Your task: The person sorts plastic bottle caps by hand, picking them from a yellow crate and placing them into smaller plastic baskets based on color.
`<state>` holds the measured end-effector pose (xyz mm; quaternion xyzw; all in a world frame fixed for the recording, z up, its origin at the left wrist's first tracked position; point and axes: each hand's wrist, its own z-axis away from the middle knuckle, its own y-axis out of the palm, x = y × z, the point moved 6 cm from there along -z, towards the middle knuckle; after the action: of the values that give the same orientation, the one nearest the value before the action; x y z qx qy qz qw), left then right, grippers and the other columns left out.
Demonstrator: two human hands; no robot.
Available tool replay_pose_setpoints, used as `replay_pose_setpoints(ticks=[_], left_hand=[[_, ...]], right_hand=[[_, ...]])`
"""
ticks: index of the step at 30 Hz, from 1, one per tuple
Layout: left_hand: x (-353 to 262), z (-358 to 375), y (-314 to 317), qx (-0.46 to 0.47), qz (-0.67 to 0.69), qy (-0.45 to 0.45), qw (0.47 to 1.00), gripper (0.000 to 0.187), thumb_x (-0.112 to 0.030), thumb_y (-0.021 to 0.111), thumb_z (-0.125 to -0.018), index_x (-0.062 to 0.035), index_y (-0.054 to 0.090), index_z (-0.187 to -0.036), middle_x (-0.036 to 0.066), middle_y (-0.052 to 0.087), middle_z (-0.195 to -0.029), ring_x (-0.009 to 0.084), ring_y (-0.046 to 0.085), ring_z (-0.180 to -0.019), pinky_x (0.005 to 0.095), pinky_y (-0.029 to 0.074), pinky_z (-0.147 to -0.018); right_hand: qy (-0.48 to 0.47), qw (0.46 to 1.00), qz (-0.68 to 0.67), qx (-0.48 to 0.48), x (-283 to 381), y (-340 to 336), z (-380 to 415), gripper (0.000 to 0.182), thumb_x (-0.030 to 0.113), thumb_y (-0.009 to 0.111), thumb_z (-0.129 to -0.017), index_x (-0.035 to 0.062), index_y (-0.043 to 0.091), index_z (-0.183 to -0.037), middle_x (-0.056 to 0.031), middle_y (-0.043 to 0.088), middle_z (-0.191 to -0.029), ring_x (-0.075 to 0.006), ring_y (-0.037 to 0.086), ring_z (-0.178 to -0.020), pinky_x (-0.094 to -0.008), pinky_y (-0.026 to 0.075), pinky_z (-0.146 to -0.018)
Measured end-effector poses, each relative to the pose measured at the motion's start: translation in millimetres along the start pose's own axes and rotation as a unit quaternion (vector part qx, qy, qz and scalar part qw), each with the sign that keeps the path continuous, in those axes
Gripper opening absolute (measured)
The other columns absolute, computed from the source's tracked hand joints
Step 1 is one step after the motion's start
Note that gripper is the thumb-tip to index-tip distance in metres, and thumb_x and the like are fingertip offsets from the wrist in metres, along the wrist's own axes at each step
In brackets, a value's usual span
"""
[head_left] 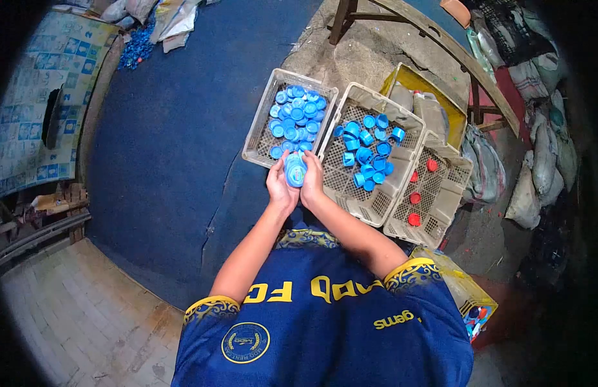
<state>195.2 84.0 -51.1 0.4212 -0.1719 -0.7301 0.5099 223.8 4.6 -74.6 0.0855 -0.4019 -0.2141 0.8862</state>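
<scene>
Both my hands are cupped together round several light blue caps (295,170), just below the front edge of a white plastic crate (258,132). My left hand (281,187) wraps the caps from the left, and my right hand (312,180) from the right. Flat blue caps (299,111) cover much of that crate's mesh floor. In the middle crate (371,97) lies a group of deeper blue caps (365,155). A third crate (455,171), on the right, has several red caps (414,219) scattered on its mesh.
Behind the crates is a yellow crate (402,74) with sacks in it. A wooden bench (441,39) stands at the top right, near more sacks (544,155). Another yellow crate (463,284) is by my right elbow. Blue bits (139,46) lie on the blue mat (163,142).
</scene>
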Motion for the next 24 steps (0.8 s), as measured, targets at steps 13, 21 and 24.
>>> replay_pose_setpoints(ticks=[13,21,24], left_hand=[[-36,-81,1,0.034,-0.067,-0.105,0.992,0.078,-0.048,0.049,-0.098,-0.0106,0.021,-0.16,0.016,0.045,-0.15,0.0317,0.046,-0.135,0.0453,0.036,-0.112],[-47,-101,-30,-0.02,-0.074,-0.13,0.988,0.08,-0.048,0.054,-0.095,-0.0091,0.026,-0.159,0.018,0.023,-0.166,0.0354,0.032,-0.147,0.0474,0.032,-0.117],[-61,-91,-38,-0.019,-0.102,-0.146,0.984,0.077,-0.048,0.054,-0.096,-0.005,0.031,-0.155,0.02,0.029,-0.163,0.0363,0.038,-0.145,0.0489,0.036,-0.115]], right_hand=[[0.109,0.988,-0.106,0.01,-15,34,-63,0.038,0.04,0.052,-0.1,0.0087,0.059,-0.119,-0.0081,0.064,-0.116,-0.0215,0.062,-0.104,-0.0412,0.047,-0.094],[0.103,0.989,-0.097,-0.041,-22,38,-66,0.074,0.046,0.052,-0.099,0.0049,0.027,-0.155,-0.0213,0.029,-0.161,-0.0346,0.05,-0.133,-0.0465,0.045,-0.101],[0.101,0.991,-0.078,-0.03,-33,33,-62,0.07,0.045,0.054,-0.099,0.0025,0.033,-0.151,-0.0211,0.033,-0.158,-0.0353,0.055,-0.127,-0.0468,0.045,-0.103]])
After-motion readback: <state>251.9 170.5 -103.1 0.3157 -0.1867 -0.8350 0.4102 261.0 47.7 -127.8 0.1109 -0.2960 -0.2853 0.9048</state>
